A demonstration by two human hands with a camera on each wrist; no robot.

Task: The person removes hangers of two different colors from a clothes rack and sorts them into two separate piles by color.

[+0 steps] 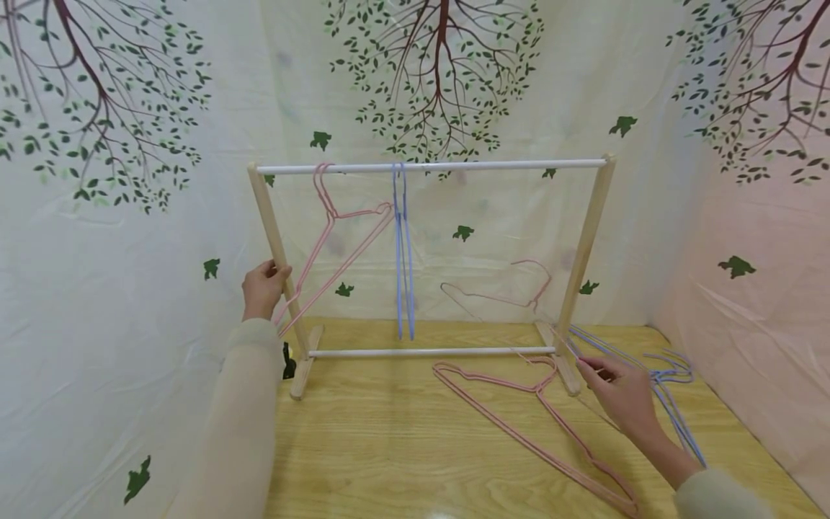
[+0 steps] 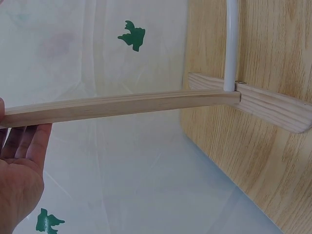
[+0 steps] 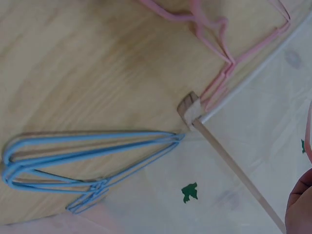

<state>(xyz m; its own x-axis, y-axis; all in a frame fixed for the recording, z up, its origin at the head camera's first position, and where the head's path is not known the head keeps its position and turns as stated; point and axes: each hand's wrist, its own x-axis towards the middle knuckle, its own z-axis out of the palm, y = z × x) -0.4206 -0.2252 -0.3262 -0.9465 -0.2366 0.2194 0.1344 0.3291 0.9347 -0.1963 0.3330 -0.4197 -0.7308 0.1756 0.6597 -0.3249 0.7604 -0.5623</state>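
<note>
Hangers (image 1: 538, 418), thin, light and springy, lie under the right hand (image 1: 619, 393), which pinches one wire; left hand (image 1: 262, 288) grips the rack (image 1: 586, 238) post.

Upright wooden rack (image 1: 586, 238), hangers (image 1: 538, 418) beside

Hangers (image 1: 538, 425) lie on the table (image 1: 389, 447) before the rack (image 1: 431, 167).

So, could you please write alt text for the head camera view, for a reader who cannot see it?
A person's left hand grips the left wooden post of a small clothes rack while the right hand touches blue hangers lying on the wooden table. One pink hanger and blue ones hang on the rail; more pink hangers lie below.
</note>
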